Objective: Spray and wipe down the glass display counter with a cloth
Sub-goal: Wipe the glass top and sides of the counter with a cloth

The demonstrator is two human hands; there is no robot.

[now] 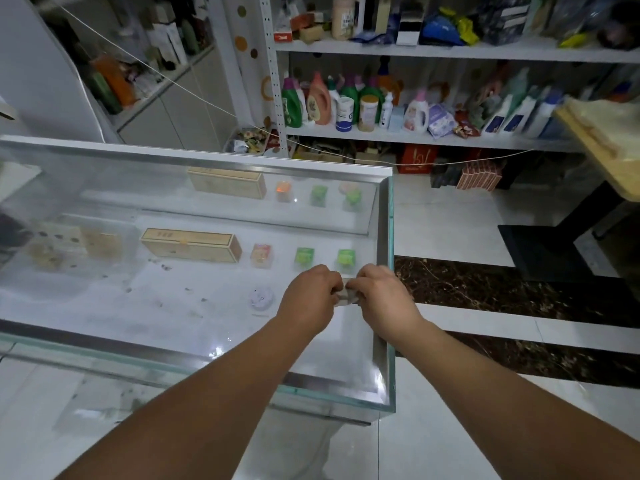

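A person stands at the near side of a glass display counter (156, 306), both bare forearms reaching forward over its top. The two hands meet above the glass near the counter's right end. The left hand (310, 294) and the right hand (382, 294) are nearly touching, fingers curled in, and together they pinch a small, bunched, pale cloth (346, 295) between them. Only a little of the cloth shows between the knuckles. I cannot tell whether it rests on the glass or is held just above it.

The counter top is a flat pane with a metal rim and greenish glass edges; it shows smudges and dark specks across its left and middle parts. Through it, on the white shelf inside, lie a long tan box (190, 244), a small orange packet (261, 254) to its right, then two green packets (304, 256) further right, the rightmost just beyond the hands. A round white object (261, 297) sits inside the case, left of the left hand.

Beyond the counter, against the far wall, white shelves (415, 140) hold detergent bottles (320, 98), tubs and packets. A thin cord (173, 81) runs slanting across the far left. At the far right stands a wooden table (606, 150) on a dark base. The floor to the right is pale tile with a dark marbled strip (519, 289).
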